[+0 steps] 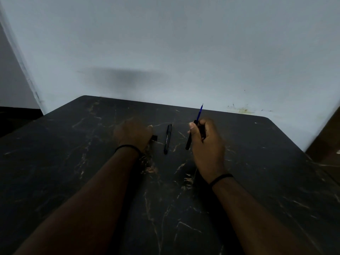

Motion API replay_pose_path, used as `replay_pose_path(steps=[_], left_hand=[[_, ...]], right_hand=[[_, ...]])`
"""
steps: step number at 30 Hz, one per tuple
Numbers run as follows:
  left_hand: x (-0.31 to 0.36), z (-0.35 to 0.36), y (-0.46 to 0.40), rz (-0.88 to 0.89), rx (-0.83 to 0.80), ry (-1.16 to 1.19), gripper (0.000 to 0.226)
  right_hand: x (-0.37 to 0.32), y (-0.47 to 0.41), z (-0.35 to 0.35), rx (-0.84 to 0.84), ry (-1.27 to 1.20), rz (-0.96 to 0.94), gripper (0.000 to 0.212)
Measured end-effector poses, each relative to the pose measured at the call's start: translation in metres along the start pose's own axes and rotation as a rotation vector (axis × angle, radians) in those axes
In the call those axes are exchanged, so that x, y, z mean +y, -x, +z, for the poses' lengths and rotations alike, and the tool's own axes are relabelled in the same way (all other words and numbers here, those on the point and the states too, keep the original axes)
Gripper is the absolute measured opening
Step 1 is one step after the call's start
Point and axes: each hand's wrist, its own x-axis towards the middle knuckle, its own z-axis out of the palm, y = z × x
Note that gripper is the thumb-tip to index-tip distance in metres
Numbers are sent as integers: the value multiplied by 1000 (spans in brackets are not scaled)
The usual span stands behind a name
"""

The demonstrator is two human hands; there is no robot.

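Bench (266,172) of dark veined stone carries a loose black pen (167,138), which lies between the hands and touches neither. The right hand (207,144) pinches a blue-tipped pen (189,139), held above the bench with its tip pointing away. The left hand (133,134) rests on the bench, curled round a small black piece (154,138) with only its end showing.

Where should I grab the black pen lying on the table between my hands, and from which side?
Pinch the black pen at mid-barrel from above. It lies flat on the table, pointing away from you, so both long sides are free for thumb and finger. The left hand sits close beside it, gripping a small black piece, so a sideways approach from there looks cramped.
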Motion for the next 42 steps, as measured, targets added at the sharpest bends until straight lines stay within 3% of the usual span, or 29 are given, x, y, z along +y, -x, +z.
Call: replay_pose_path(steps=[11, 18, 26, 29, 31, 34, 37, 42], left_hand=[[-11, -2, -2, -73, -198, -52, 47], [-15, -3, -4, -116, -226, 61, 43], [-20, 2, -12, -107, -256, 26, 45], [-24, 6, -12, -97, -191, 43, 38], [-23, 11, -14, -169, -85, 258, 28], [-14, 13, -21, -253, 11, 923, 28], [-6, 8, -19, -266, -45, 1326, 26], [0, 8, -9, -137, -246, 1450, 23]], right_hand=[[4, 1, 1, -44, 19, 0, 25], [5, 2, 2, -96, 61, 13, 21], [7, 4, 4, -133, 107, 14, 21], [8, 4, 4, -146, 100, 20, 21], [8, 4, 4, -158, 96, 15, 21], [6, 5, 5, -160, 115, -31, 18], [5, 3, 6, -170, 138, -130, 20], [5, 2, 7, -223, 185, -163, 25]])
